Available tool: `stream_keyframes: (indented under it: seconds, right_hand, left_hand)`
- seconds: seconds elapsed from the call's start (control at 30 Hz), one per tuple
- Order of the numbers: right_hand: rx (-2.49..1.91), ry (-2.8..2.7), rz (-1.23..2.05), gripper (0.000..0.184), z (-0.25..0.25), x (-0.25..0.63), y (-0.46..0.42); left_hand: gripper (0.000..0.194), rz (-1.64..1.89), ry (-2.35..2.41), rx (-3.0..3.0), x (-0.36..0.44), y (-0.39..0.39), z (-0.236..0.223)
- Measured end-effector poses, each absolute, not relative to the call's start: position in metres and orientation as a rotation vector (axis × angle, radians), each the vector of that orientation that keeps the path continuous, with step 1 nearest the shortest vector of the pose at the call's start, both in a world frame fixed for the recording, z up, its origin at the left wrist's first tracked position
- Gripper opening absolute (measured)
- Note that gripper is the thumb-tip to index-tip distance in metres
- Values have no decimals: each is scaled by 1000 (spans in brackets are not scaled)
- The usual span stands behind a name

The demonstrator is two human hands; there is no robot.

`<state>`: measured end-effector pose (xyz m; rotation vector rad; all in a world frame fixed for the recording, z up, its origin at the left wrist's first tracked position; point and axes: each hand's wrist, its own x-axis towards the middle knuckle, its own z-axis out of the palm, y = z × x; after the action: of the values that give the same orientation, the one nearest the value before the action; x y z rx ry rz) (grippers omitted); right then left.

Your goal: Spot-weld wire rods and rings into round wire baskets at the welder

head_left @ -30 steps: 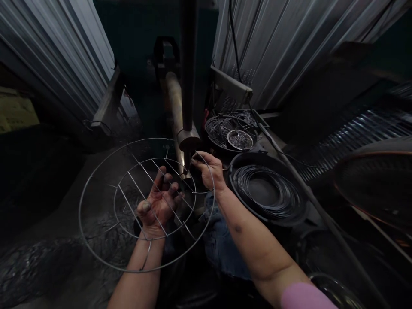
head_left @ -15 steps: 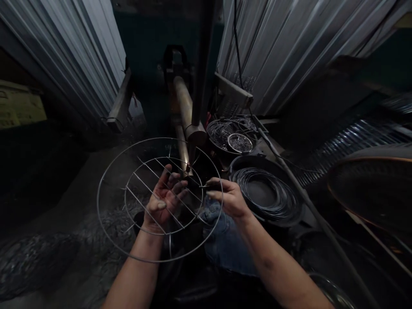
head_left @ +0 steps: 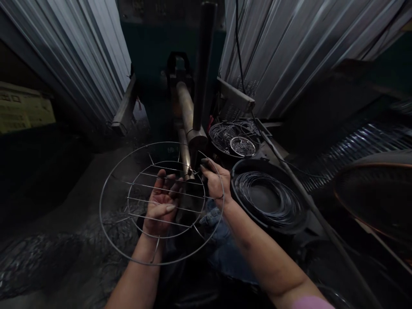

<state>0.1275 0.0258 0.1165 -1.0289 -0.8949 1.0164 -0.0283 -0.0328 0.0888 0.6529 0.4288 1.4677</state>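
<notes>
My left hand (head_left: 162,206) sits open behind the cross wires, its fingers (head_left: 160,182) apart, while my right hand (head_left: 217,182) has its fingers (head_left: 210,171) clamped on the outer ring of the round wire rack (head_left: 100,201), which I hold up before me above my jeans (head_left: 215,253). Just right lies a black tub (head_left: 268,164) holding coiled wire (head_left: 267,199); beyond it, a dark bowl (head_left: 214,148) of tangled wire. Farther on stand a pale metal pipe (head_left: 185,107), a dark upright rod (head_left: 202,64) and corrugated metal sheeting (head_left: 74,56).
</notes>
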Motion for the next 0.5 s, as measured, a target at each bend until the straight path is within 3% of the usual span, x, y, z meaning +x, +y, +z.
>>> stream_keyframes:
  seconds: [0.5]
  right_hand:
    - [-1067,-1182,692,13,104,127,29]
  left_hand:
    - [76,1494,433,545,-32,-45,85]
